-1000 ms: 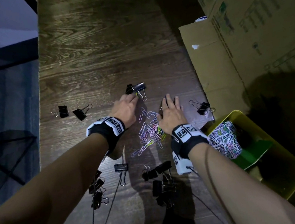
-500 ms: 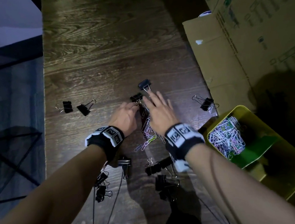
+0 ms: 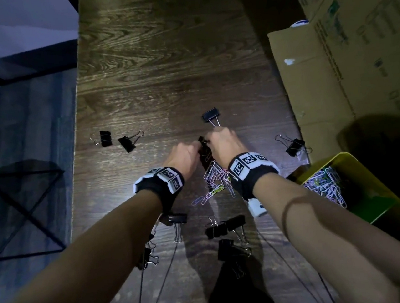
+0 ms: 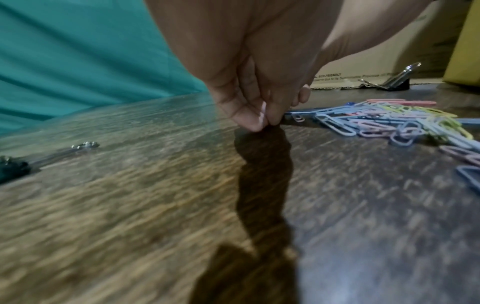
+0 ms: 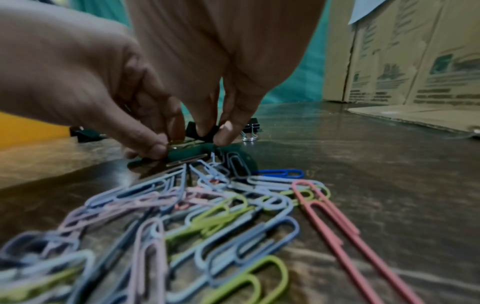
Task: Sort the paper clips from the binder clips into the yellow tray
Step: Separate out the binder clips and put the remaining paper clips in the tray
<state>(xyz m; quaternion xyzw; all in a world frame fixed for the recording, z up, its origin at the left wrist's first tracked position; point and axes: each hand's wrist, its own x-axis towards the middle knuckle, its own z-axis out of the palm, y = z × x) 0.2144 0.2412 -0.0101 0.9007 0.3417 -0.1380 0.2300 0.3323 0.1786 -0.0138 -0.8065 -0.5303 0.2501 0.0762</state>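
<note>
Where your right hand (image 3: pixel 221 144) lay flat on the pile a second ago, it has now slid left to meet your left hand (image 3: pixel 186 156), and both pinch one black binder clip (image 5: pixel 201 131) at the far edge of the paper clips (image 5: pixel 187 216). You seem to be pulling out a stray before the next scoop. From the head, knuckles hide the grip. The right wrist shows thumb and fingertips (image 5: pixel 223 131) clamped on the clip's body, left fingers on its wire handle. Your yellow tray (image 3: pixel 376 181), near right, already holds many paper clips.
</note>
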